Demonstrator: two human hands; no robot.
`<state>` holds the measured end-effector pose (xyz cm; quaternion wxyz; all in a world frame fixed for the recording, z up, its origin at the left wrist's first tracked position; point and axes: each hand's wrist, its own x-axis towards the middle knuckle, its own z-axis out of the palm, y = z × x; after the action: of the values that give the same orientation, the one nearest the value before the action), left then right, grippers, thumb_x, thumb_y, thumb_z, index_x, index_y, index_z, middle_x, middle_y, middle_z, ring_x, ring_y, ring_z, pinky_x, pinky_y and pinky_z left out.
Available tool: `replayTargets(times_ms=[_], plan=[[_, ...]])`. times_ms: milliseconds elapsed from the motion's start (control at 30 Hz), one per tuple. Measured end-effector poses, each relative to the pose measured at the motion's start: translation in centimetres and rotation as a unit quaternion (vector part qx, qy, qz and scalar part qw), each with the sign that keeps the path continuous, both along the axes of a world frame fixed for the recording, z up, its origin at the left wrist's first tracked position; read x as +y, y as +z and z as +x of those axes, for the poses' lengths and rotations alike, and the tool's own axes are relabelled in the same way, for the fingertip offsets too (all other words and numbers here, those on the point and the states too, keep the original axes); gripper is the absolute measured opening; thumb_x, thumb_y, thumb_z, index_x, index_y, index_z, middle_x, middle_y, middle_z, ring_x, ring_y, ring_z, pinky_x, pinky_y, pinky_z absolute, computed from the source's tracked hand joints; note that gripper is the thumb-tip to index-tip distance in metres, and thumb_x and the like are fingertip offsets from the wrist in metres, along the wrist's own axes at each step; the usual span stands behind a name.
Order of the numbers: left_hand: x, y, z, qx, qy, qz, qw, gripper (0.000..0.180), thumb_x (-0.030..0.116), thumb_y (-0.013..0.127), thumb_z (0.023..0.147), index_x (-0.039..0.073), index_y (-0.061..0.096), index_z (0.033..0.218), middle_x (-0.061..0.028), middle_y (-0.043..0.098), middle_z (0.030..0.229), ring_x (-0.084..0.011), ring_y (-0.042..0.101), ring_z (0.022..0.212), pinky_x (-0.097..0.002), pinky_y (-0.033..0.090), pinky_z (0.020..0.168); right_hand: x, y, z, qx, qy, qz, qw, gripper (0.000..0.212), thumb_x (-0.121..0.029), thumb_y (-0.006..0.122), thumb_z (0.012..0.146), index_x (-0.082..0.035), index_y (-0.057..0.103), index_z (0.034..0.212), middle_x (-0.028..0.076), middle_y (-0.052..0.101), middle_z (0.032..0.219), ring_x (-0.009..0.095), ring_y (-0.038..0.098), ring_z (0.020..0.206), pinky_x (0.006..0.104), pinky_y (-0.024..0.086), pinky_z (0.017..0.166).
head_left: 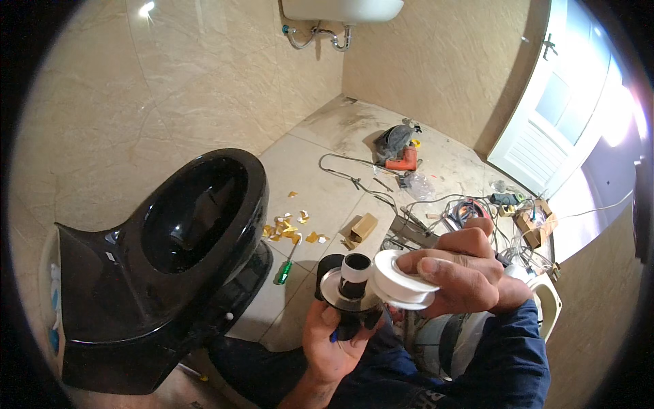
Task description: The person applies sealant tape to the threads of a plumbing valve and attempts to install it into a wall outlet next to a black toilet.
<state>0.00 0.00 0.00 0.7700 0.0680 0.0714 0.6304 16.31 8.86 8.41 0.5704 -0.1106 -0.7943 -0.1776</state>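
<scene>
My left hand [328, 351] is closed around the underside of a black pipe fitting [352, 290] with a shiny metal ring [332, 290]. The fitting stands upright, its round open mouth facing up. A whitish band [356, 273], apparently thread seal tape, circles the pipe just below the mouth. Close against the fitting's right side, my right hand [470, 269] grips a white spool of thread seal tape [398, 285] between thumb and fingers. Whether a strip runs from spool to pipe, I cannot tell.
A glossy black toilet [204, 279] stands at left. Yellow scraps [289, 225], a green-handled screwdriver [285, 270] and a small cardboard box [363, 227] lie ahead. Beyond are an orange power tool [402, 160] and tangled cables [470, 211]. A white door [552, 112] is at right.
</scene>
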Motion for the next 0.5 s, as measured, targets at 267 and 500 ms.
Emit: replayTargets(times_ms=[267,500], plan=[[1.0,1.5,0.1,0.232,0.143,0.153,0.95,0.067,0.025,0.078,0.078,-0.001,0.042,0.128,-0.0108,0.059,0.11,-0.0183,0.059,0.095,-0.0319,0.052,0.079,0.2,-0.3,-1.0,0.03,0.018,-0.017,0.999,0.02,-0.007,0.071,0.073,-0.008,0.067,0.092,-0.001,0.073,0.076,0.009,0.049,0.056,0.024,0.028,0.053],[1.7,-0.1,-0.7,0.107,0.01,0.147,0.983,0.07,0.043,0.072,0.081,-0.003,0.042,0.124,-0.0097,0.058,0.09,-0.0137,0.056,0.073,-0.0269,0.047,0.066,0.3,0.2,-0.6,-0.002,0.002,-0.027,1.0,0.03,-0.007,0.075,0.066,-0.007,0.067,0.095,0.001,0.073,0.079,0.01,0.051,0.058,0.0244,0.029,0.054]])
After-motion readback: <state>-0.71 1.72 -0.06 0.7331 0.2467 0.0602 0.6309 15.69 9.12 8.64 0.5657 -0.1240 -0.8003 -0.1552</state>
